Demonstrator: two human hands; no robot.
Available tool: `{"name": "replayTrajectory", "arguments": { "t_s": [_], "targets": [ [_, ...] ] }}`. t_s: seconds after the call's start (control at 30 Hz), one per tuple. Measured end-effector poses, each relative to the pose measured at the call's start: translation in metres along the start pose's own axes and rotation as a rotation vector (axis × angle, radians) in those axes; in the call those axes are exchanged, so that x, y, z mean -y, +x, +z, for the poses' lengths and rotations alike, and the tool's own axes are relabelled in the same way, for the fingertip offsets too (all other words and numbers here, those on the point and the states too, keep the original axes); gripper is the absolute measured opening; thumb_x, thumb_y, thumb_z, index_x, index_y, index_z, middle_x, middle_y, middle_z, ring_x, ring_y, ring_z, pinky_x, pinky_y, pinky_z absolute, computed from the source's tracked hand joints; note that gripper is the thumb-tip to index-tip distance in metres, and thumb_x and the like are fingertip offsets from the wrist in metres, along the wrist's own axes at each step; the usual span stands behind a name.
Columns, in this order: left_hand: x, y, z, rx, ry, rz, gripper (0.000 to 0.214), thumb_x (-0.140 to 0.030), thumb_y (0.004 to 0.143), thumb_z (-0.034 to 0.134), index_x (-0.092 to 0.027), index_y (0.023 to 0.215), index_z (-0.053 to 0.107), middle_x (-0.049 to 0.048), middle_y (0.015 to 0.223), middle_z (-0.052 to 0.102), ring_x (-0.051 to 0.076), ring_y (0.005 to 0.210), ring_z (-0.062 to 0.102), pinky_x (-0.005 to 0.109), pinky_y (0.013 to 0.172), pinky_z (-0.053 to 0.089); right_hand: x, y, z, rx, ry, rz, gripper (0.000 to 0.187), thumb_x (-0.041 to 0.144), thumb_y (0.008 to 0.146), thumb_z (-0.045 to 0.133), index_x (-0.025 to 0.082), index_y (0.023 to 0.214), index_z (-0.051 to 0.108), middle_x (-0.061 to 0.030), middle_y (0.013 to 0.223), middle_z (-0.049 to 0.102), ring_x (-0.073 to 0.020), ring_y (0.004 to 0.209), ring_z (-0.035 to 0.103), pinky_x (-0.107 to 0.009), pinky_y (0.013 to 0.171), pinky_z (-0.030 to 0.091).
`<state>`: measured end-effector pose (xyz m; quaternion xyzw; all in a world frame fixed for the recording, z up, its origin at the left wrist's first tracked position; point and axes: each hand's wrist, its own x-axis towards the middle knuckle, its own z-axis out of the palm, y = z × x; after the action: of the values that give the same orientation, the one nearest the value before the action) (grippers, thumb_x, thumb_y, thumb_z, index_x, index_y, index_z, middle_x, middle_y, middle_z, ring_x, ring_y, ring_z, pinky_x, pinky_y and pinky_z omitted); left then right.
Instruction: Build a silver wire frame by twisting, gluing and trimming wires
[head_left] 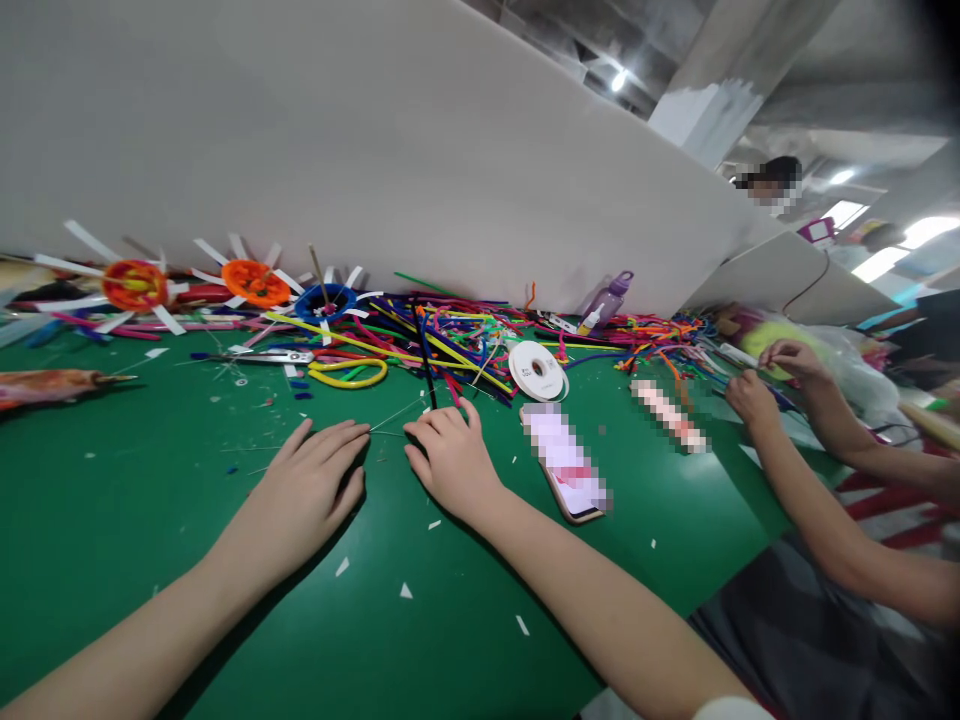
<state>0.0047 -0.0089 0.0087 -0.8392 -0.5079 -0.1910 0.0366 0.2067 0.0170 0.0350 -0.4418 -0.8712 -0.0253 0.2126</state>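
Note:
My left hand (319,475) lies on the green table (247,620), fingers stretched out and thumb apart. Its fingertips touch one end of a thin clear strand (387,433). Across a small gap, my right hand (450,460) is curled, thumb and forefinger drawn together at the strand's other end. The exact pinch is hard to make out. A black stick-like piece (426,360) runs down to the right fingers from behind; whether they touch it I cannot tell. More fine strands lie around my left fingers. Yellow-handled scissors (349,374) rest beyond that hand.
Pipe cleaners (465,335) pile along the grey partition (337,130). A white spool (536,370), phone (566,465) and purple bottle (606,300) stand or lie rightward. Orange and blue cups with white strips (255,283) sit back left, a pointed tool (60,388) nearer. Another person's hands (754,400) work at right.

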Motion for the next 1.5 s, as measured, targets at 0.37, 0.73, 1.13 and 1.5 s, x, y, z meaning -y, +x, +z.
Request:
{"name": "replayTrajectory", "arguments": {
  "t_s": [0.37, 0.73, 1.13, 1.5],
  "targets": [
    [0.0, 0.002, -0.011, -0.049, 0.032, -0.089, 0.037, -0.031, 0.09, 0.039, -0.016, 0.121, 0.051, 0.0117, 0.12, 0.059, 0.027, 0.11, 0.052, 0.047, 0.101, 0.032, -0.003, -0.002, 0.0, 0.005, 0.1, 0.075, 0.015, 0.028, 0.088, 0.053, 0.021, 0.098, 0.062, -0.0033, 0.103, 0.063, -0.0186, 0.102, 0.051, -0.042, 0.106, 0.019],
    [0.004, -0.001, -0.033, 0.09, 0.076, 0.0, 0.024, -0.019, 0.091, 0.036, -0.021, 0.098, 0.059, 0.0044, 0.099, 0.062, 0.022, 0.095, 0.053, 0.047, 0.098, 0.03, 0.002, -0.003, -0.011, 0.001, 0.114, -0.071, 0.021, 0.023, 0.09, 0.048, 0.02, 0.108, 0.057, -0.002, 0.114, 0.062, -0.0151, 0.11, 0.049, -0.037, 0.111, 0.016],
    [0.008, -0.003, -0.018, 0.118, -0.075, 0.048, 0.021, -0.017, 0.087, 0.04, -0.025, 0.095, 0.058, 0.0036, 0.097, 0.06, 0.023, 0.092, 0.052, 0.039, 0.082, 0.037, -0.001, -0.004, -0.003, 0.101, -0.088, -0.241, 0.02, 0.016, 0.093, 0.044, 0.018, 0.1, 0.063, -0.0045, 0.094, 0.063, -0.0169, 0.091, 0.051, -0.035, 0.095, 0.032],
    [-0.003, -0.004, -0.026, 0.078, -0.039, 0.063, 0.028, -0.013, 0.086, 0.037, -0.021, 0.101, 0.06, 0.0072, 0.097, 0.06, 0.023, 0.09, 0.053, 0.039, 0.083, 0.041, 0.013, -0.006, -0.018, 0.241, -0.233, -0.243, 0.012, 0.011, 0.088, 0.049, 0.012, 0.092, 0.06, -0.0095, 0.089, 0.061, -0.0215, 0.081, 0.053, -0.033, 0.068, 0.039]
  ]
}}
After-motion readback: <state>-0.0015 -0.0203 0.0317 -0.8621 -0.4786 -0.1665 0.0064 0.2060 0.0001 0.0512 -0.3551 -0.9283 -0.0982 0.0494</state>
